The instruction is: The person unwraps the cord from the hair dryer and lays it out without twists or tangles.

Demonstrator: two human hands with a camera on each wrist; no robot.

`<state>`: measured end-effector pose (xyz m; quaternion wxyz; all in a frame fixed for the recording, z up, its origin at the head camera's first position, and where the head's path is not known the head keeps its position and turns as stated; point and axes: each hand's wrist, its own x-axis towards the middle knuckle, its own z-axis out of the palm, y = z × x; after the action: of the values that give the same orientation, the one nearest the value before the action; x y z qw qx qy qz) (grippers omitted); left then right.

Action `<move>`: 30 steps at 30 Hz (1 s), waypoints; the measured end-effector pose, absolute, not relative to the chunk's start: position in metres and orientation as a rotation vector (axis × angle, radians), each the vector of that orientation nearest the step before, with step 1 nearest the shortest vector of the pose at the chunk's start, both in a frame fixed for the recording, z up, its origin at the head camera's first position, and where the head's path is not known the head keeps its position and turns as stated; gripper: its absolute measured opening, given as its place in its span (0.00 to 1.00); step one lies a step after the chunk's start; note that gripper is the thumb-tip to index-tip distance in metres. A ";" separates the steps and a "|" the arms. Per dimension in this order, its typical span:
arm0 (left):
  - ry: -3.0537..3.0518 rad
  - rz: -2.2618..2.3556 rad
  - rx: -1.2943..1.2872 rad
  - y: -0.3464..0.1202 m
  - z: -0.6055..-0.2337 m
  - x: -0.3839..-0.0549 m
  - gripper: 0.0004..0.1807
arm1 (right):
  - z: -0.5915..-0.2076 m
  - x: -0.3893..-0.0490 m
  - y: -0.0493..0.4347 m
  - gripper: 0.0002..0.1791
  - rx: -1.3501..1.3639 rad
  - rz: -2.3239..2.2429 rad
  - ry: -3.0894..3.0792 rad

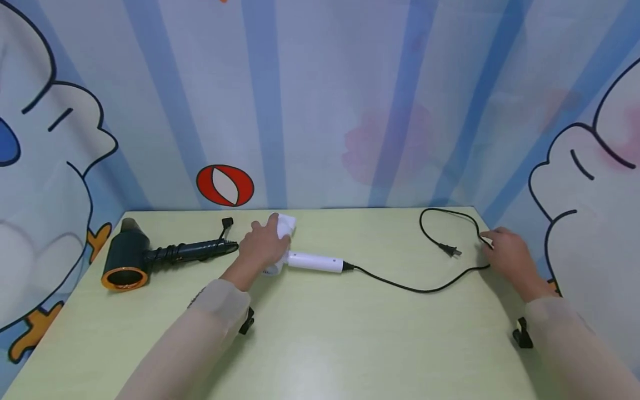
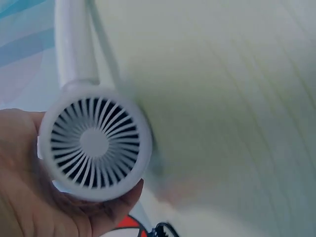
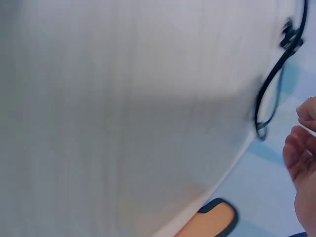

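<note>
gripping the probably light, rigid white dryer (image 1: pixel 300 260) by its head (image 2: pixel 94 143), left hand (image 1: pixel 264 244) left free the surer-looking handle (image 1: pixel 320 263); whether right hand (image 1: pixel 514 262) pinched the cord (image 1: pixel 422 291) was unclear.

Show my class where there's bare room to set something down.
Widest: near middle of the table, between the left sleeve and right sleeve, in front of the black cord. Smaller: between white dryer and plug, behind the cord. Crowded: back left, where the black dryer lies close to the left grip.
</note>
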<state>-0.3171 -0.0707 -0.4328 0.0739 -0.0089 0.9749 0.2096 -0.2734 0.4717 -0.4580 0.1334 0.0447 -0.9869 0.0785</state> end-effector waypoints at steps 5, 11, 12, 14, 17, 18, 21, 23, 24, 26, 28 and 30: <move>3.020 0.649 0.044 -0.088 -0.425 -0.312 0.37 | -0.443 -0.251 0.446 0.22 0.119 0.294 -2.870; 3.200 0.539 0.109 -0.122 -0.418 -0.293 0.36 | -0.430 -0.226 0.403 0.32 0.085 0.323 -2.871; 3.224 0.509 0.114 -0.127 -0.419 -0.289 0.36 | -0.428 -0.221 0.394 0.34 0.091 0.319 -2.864; 3.254 0.459 0.115 -0.137 -0.422 -0.281 0.38 | -0.425 -0.211 0.379 0.37 0.124 0.300 -2.842; 3.277 0.400 0.097 -0.149 -0.428 -0.267 0.42 | -0.420 -0.196 0.351 0.41 0.170 0.272 -2.816; 3.277 0.388 0.087 -0.153 -0.430 -0.262 0.44 | -0.419 -0.191 0.342 0.41 0.185 0.268 -2.810; 3.279 0.367 0.050 -0.161 -0.437 -0.249 0.48 | -0.416 -0.177 0.316 0.44 0.239 0.241 -2.805; 3.288 0.373 0.022 -0.166 -0.440 -0.243 0.50 | -0.414 -0.170 0.301 0.44 0.270 0.232 -2.806; 3.294 0.378 0.010 -0.168 -0.441 -0.241 0.50 | -0.413 -0.168 0.295 0.45 0.278 0.225 -2.807; 3.309 0.384 -0.013 -0.172 -0.443 -0.238 0.50 | -0.411 -0.164 0.284 0.45 0.279 0.219 -2.810; 3.325 0.370 -0.033 -0.177 -0.445 -0.238 0.49 | -0.411 -0.162 0.276 0.46 0.264 0.234 -2.817; 3.328 0.344 -0.048 -0.185 -0.446 -0.238 0.49 | -0.411 -0.160 0.269 0.47 0.244 0.263 -2.838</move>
<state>-0.2380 -0.1845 -0.4457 -0.1019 -0.0143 0.9894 0.1022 -0.1597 0.2685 -0.4109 0.1402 0.0843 -0.9823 0.0912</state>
